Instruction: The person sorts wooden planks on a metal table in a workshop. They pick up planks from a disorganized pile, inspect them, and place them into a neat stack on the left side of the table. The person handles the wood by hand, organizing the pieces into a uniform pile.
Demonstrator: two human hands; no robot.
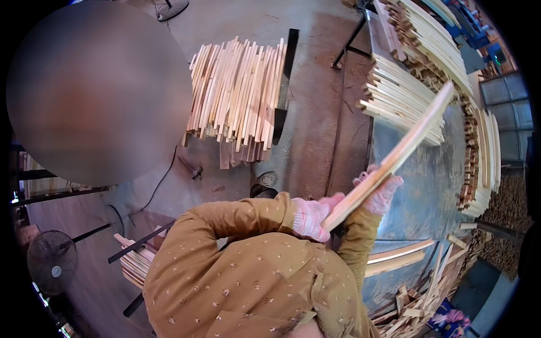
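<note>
A long, pale wooden strip (pixel 407 143) slants up and to the right from in front of my body, over the metal-topped table. My left hand (pixel 313 218), in a pink and white knitted glove, is closed on its near end. Farther along the strip, my right hand (pixel 381 192) in a matching glove wraps round it from below, the thumb on one side and the fingers on the other. The strip's far end lies over the stacked strips on the table in this view; whether it touches them I cannot tell.
Stacked wooden strips (pixel 400 93) cover the far part of the metal table (pixel 414 194). Two loose strips (pixel 397 258) lie near its close edge, beside scrap wood (pixel 414 301). Left of it, a large pile of strips (pixel 236 96) rests on a black rack. A hammer (pixel 191 168) lies on the floor near a fan (pixel 52 262).
</note>
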